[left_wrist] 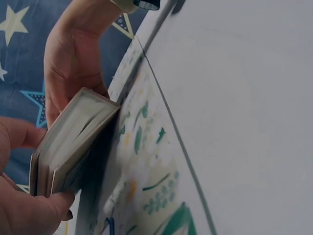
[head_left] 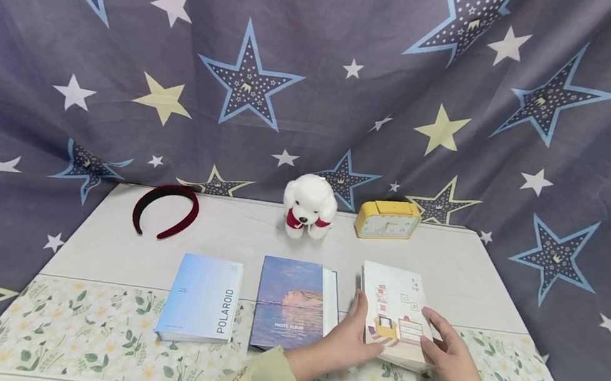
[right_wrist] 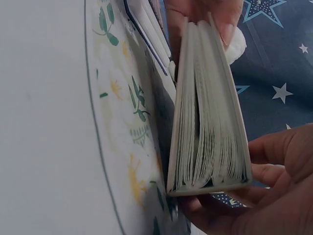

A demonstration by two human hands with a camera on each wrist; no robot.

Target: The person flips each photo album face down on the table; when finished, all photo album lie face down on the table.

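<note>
Held book [head_left: 396, 314]: white, red-and-yellow print. Clock [head_left: 389, 221]: yellow. Toy [head_left: 309, 205]: white, red. Surface [head_left: 239, 227]: white, floral band [head_left: 113, 335]. Curtain [head_left: 331, 11]: purple-grey, star-patterned.

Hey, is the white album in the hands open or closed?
Closed: the white album has its pages between both covers in the right wrist view.

The book [head_left: 394, 307] lies between my hands, my left hand [head_left: 347, 343] at its left edge and my right hand [head_left: 451, 355] at its right. Just left of my left hand is the photo album [head_left: 293, 302]; farther left, the Polaroid album [head_left: 199, 298]. Ahead of my hands, behind the book, stands the clock [head_left: 389, 220]. The plush dog [head_left: 312, 201] sits ahead and left of my left hand, and the headband [head_left: 187, 221] lies farther left, behind the Polaroid album. The table [head_left: 244, 227] is under them all, the curtain [head_left: 313, 122] behind.
</note>
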